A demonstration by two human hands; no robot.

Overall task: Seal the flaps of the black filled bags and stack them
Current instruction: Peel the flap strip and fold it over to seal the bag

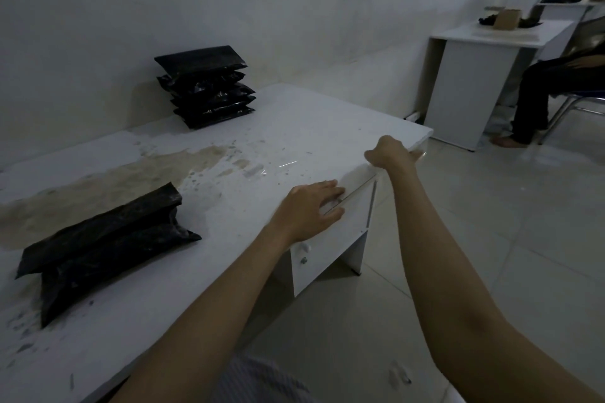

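Observation:
A stack of several black filled bags stands at the back of the white table, against the wall. Two more black bags lie one on the other near the table's front left, on a sandy smear. My left hand lies flat on the table's right edge above the drawer, fingers spread, far from both groups of bags. My right hand is closed at the same edge farther back, and a thin clear strip glints at its fingers.
Clear strips lie on the tabletop among grit and stains. A drawer with a knob sits under my left hand. To the right are a tiled floor, a second white desk with boxes, and a seated person.

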